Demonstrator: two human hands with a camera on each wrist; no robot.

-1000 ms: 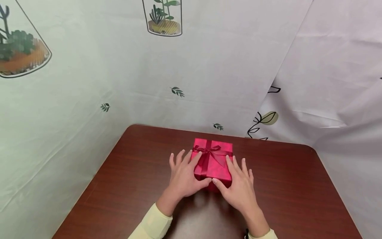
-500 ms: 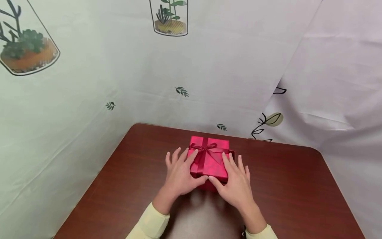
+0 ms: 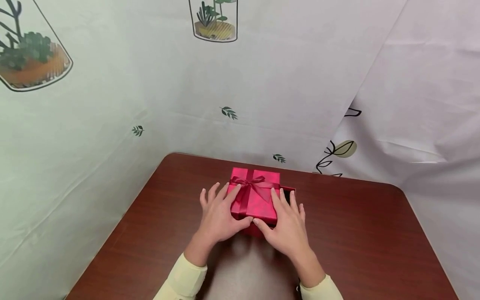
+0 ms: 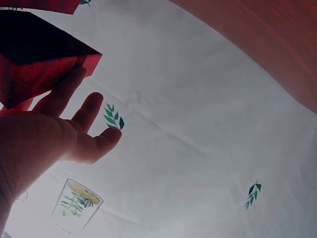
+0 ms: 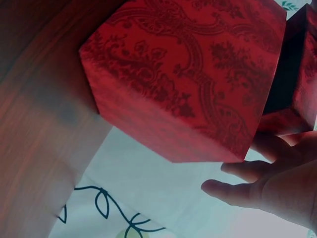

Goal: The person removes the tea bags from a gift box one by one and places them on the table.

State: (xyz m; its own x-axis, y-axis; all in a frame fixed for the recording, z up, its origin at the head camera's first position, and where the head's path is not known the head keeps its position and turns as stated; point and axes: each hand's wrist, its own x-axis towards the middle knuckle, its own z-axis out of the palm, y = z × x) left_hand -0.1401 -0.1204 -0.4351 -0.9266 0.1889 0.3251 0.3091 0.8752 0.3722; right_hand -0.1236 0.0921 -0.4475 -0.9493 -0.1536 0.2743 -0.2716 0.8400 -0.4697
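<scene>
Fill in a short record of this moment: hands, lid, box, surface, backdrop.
Left hand: grips the shiny red square lid
Right hand: grips the lid's other side
Lid trim: dark red ribbon bow
Base: red patterned box, dark interior showing at right
Lid position: offset left over the box
Contents: too dark to tell
Surface: reddish-brown wood-grain table
Backdrop: white cloth with printed plants

Colours and patterns: square crimson cardboard lid, dark inside; satin ribbon tied in a bow, deep wine red; crimson cardboard box, figured with darker red scrolling floral damask, its interior black; wood-grained counter, reddish brown; white cloth backdrop, printed with green leaf sprigs, black-outlined plant vessels and a black vine bearing an olive leaf; fabric sleeves, pale yellow.
</scene>
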